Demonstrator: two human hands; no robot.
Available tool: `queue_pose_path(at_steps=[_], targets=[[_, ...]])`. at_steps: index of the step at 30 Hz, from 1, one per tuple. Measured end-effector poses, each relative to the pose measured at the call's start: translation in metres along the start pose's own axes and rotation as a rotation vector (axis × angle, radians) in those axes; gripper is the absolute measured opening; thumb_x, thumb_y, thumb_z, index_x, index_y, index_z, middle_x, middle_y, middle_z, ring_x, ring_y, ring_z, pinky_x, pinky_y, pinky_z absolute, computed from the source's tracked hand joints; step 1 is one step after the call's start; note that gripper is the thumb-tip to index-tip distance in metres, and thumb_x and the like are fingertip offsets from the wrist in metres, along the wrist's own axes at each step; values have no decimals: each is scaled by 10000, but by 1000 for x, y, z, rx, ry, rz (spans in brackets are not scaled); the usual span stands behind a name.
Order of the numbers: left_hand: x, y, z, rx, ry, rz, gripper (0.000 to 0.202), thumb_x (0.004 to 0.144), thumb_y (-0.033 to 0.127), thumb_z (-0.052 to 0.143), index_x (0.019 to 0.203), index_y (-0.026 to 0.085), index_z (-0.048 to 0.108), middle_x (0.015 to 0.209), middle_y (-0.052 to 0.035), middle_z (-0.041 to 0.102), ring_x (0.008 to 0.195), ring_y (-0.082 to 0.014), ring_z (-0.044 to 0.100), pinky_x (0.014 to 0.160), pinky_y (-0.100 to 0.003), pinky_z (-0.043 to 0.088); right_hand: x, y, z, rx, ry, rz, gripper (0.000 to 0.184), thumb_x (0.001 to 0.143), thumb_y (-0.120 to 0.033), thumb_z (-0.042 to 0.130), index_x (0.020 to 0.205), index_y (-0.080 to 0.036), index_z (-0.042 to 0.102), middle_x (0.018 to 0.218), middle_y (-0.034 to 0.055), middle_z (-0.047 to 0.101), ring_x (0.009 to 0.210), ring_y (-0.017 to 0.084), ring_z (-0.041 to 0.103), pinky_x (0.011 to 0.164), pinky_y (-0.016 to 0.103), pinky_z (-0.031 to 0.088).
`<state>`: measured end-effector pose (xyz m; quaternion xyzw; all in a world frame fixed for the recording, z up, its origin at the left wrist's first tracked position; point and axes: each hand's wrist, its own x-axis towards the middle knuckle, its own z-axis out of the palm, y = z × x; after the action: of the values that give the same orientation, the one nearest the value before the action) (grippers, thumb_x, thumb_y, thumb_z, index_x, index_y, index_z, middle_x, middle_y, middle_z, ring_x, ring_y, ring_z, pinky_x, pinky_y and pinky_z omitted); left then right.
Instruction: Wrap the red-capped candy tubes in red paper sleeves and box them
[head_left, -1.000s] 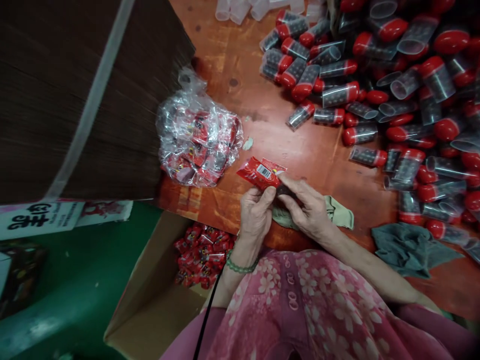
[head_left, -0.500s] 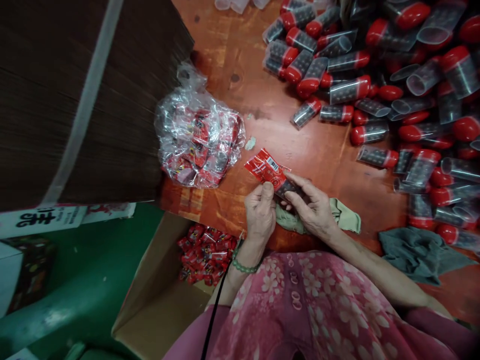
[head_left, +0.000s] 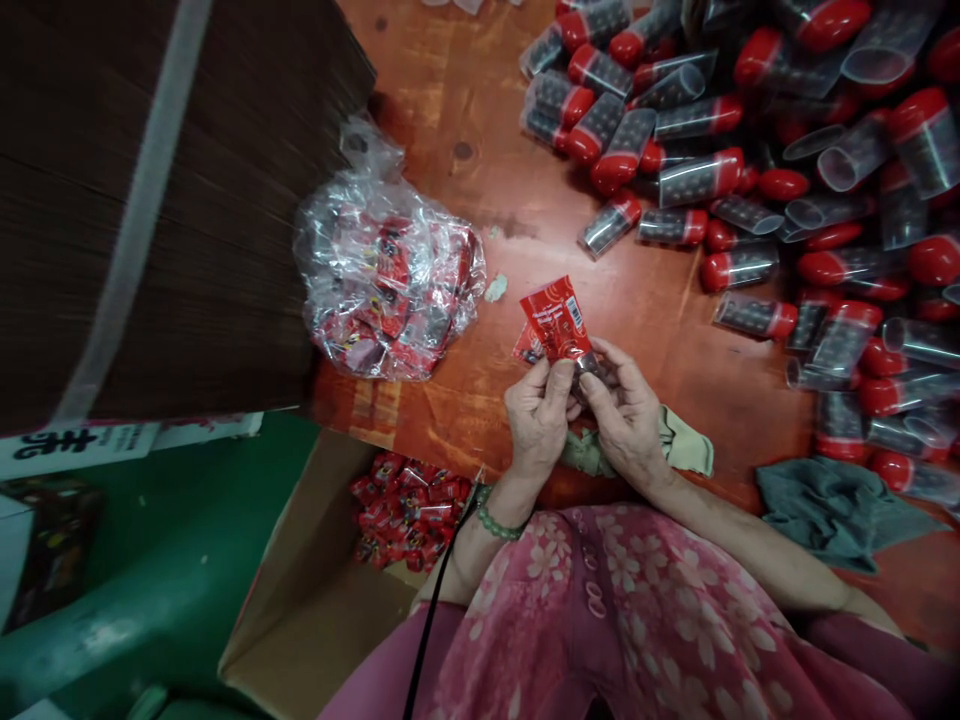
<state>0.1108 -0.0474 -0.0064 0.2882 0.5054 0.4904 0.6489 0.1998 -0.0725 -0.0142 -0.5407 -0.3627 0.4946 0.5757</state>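
Between my two hands is a red printed wrapper (head_left: 559,312) with a barcode, its lower end around a dark tube-like piece. My left hand (head_left: 538,412) pinches the wrapper's lower left edge between thumb and fingers. With thumb and fingers closed, my right hand (head_left: 624,405) grips the dark lower end from the other side; the fingers hide most of that piece. Another red printed piece (head_left: 525,343) shows partly behind the wrapper. Below my hands, a pale green cloth (head_left: 686,445) lies on the table.
Many red-capped clear tubes (head_left: 697,185) with dark contents are heaped at the right. A clear plastic bag (head_left: 390,270) of red packets sits left. Below the table edge, a cardboard box (head_left: 292,570) holds small red packets (head_left: 409,510). A dark cloth (head_left: 840,510) lies right.
The wrapper has turned from tilted left to more upright. My left hand has shifted right, closer to my right hand. A red piece behind the wrapper now shows more separately.
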Motion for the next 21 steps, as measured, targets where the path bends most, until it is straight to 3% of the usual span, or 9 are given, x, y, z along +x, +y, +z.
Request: queue_pose_path(at_steps=[2, 5, 10, 13, 18, 21], targets=[[1, 4, -2, -52, -67, -3, 466, 675, 587, 800, 808, 157, 679, 556, 62, 503, 421, -20, 374, 395, -141, 338, 1, 1, 0, 36, -26, 18, 379, 917, -428, 621, 1266, -286, 587, 1129, 50, 712, 695, 136, 677, 557, 274, 609], [5, 14, -2, -156, -134, -76, 596, 648, 728, 731, 805, 157, 658, 547, 52, 475, 437, -47, 394, 397, -169, 356, 2, 3, 1, 99, -57, 39, 390, 925, -418, 615, 1284, -272, 574, 961, 23, 726, 622, 120, 671, 537, 263, 604], [9, 16, 1, -146, -94, -156, 600, 707, 738, 673, 625, 155, 552, 490, 49, 419, 419, -45, 354, 381, -166, 316, 1, 5, 2, 94, -66, 54, 386, 922, -401, 622, 1282, -273, 571, 1044, 23, 720, 612, 98, 669, 557, 254, 605], [6, 6, 3, -101, -12, -116, 559, 736, 711, 666, 683, 159, 594, 499, 59, 426, 415, -42, 358, 389, -156, 320, 1, 4, 3, 31, -22, 43, 379, 915, -407, 627, 1262, -261, 581, 1148, 56, 708, 729, 129, 695, 644, 282, 628], [1, -5, 7, 54, 57, -13, 494, 767, 667, 665, 732, 174, 659, 589, 33, 555, 500, -63, 490, 465, -158, 419, 3, -1, 4, -26, 76, -18, 392, 908, -419, 634, 1255, -247, 579, 1234, 74, 686, 1101, 194, 666, 968, 359, 579], [5, -1, 5, 56, -18, -10, 428, 786, 597, 693, 752, 171, 700, 547, 45, 518, 449, -49, 443, 422, -154, 386, 5, -2, 3, -14, 47, 15, 433, 916, -455, 614, 1295, -256, 548, 1204, 73, 695, 1001, 185, 696, 879, 344, 615]])
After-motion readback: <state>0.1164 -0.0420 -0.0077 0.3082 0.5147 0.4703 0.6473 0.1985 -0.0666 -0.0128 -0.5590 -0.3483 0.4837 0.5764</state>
